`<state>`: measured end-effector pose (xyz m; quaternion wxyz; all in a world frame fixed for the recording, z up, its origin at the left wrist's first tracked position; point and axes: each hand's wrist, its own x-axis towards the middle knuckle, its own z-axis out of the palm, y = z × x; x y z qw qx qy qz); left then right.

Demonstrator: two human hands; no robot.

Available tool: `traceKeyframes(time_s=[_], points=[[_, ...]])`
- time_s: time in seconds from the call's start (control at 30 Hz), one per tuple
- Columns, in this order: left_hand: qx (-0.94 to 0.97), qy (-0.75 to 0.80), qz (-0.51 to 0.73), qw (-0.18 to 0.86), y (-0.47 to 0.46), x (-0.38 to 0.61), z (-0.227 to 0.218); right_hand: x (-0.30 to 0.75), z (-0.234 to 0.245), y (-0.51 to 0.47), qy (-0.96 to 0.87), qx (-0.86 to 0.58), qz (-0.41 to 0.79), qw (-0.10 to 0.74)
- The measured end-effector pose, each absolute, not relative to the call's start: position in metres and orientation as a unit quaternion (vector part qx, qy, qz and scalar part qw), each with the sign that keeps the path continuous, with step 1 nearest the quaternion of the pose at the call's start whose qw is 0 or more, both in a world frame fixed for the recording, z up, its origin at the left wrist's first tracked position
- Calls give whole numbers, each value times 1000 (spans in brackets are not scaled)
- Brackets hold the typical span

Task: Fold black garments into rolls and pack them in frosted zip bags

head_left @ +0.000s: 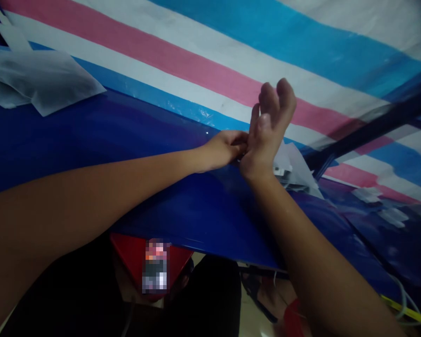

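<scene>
Near the middle of the blue tabletop [154,117], my left hand [219,150] has its fingers curled closed against the heel of my right hand. A small dark bit shows at its fingertips, too blurred to name. My right hand [272,124] is raised at the wrist, its fingers bent and apart, with nothing seen in them. Just behind the right wrist lies a translucent plastic bag [301,171] with something dark and a white label in it. Part of that bag is hidden by the wrist.
More translucent bags [45,77] lie at the far left. Striped sheeting [196,56] hangs behind the table. A dark bar [372,126] slants at right, with small clear packets [393,216] beyond it. Below the table edge are a red stool [129,250] bearing a blurred-out object, and a cable [403,297].
</scene>
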<state>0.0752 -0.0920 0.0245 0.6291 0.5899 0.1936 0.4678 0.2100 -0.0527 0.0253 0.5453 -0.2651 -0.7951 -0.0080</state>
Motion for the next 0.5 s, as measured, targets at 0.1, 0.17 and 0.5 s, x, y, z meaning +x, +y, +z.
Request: traceKeyframes(time_s=[0.1, 0.17, 0.5], points=[[591, 187, 454, 640, -97, 72, 26, 222, 22, -38, -782, -302, 37, 543], [593, 194, 461, 631, -96, 73, 25, 226, 18, -29, -780, -293, 75, 548], [633, 257, 471, 559, -96, 74, 27, 209, 20, -55, -778, -230, 127, 570]])
